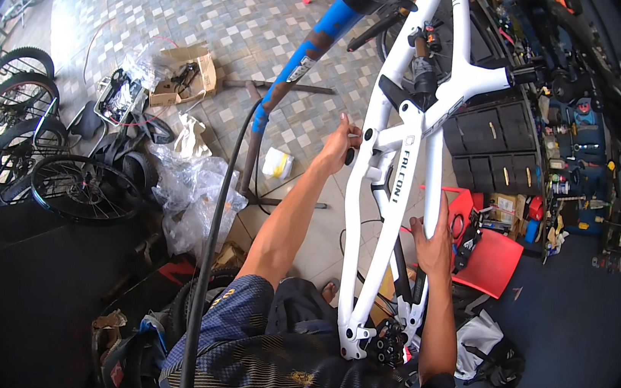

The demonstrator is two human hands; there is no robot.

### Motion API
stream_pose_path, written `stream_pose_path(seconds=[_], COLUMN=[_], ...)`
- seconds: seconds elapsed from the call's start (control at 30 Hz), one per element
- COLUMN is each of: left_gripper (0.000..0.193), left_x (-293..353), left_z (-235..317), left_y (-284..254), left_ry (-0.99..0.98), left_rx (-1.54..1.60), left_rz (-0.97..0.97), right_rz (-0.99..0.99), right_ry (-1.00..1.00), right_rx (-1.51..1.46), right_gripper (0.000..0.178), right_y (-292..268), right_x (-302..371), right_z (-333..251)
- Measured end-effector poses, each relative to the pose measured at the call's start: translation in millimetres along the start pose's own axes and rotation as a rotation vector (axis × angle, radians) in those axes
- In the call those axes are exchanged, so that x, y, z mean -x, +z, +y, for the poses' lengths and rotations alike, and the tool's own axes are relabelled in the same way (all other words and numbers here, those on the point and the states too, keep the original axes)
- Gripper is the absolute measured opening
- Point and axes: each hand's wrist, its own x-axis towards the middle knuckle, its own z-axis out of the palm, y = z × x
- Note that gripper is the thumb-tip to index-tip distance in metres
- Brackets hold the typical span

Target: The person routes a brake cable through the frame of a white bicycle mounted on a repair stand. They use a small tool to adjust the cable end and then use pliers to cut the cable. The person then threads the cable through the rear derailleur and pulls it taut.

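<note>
A white full-suspension bicycle frame point(355, 230) hangs before me, its rear end pointing down toward my body. A rear shock point(422, 73) sits between its upper tubes, and a derailleur point(389, 343) hangs at the low end. On the frame's left side, my left hand point(337, 149) is closed beside the pivot, with a small round black part point(350, 156) at its fingers; whether it grips that part is hidden. My right hand point(435, 243) wraps round the right white stay, the thumb on its inner side. A blue repair stand point(316, 41) rises left of the frame.
A black cable point(215, 237) runs down at left. Bicycle wheels point(85, 187), plastic wrap point(199, 197) and an open cardboard box point(190, 77) lie on the left floor. At right are a red chair point(490, 260), dark drawers point(497, 135) and a crowded tool board point(586, 160).
</note>
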Motion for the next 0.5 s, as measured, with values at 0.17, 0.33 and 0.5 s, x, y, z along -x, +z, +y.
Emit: stream_pose_path(seconds=[0.17,0.33,0.5], left_gripper=[0.069,0.07,0.07], left_x=[-3,-15,-15], left_z=[-5,-7,-7], left_y=[-1,-6,-5], left_ry=[-0.001,0.045,0.031], left_rx=[0.001,-0.037,-0.021], left_rz=[0.011,0.02,0.05], right_rz=[0.001,0.003,-0.001], right_ry=[0.02,0.003,0.016], right_rx=[-0.004,0.015,0.029], right_gripper=[0.084,0.084,0.084], right_y=[0,2,3], right_x=[2,-4,-4], right_z=[-1,3,3])
